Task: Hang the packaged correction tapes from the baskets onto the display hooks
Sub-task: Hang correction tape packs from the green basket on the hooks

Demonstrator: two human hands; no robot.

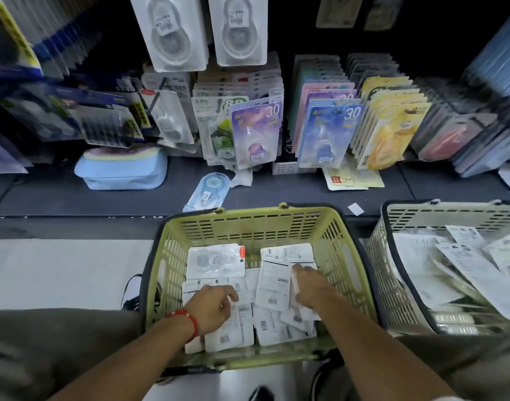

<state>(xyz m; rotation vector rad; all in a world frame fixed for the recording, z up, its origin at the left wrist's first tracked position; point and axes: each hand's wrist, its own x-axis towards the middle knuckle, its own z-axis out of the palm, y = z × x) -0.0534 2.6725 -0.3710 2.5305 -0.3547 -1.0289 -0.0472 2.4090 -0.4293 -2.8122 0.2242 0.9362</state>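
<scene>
Both hands are digging in the green basket (172,256) at bottom center. The left hand (211,309) is curling its grip onto the white correction tape packs (272,287); the right hand (308,287) is pinching one pack's edge. More packs are sitting in the grey basket (392,285) at right.

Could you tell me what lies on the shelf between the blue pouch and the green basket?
A loose correction tape in the head view.

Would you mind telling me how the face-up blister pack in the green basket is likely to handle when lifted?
The face-up blister pack looks like flat card under a clear bubble, so probably light and fairly stiff. Its glossy plastic may be slippery. It rests on loose packs in the green basket, so lifting may shift its neighbours.
</scene>
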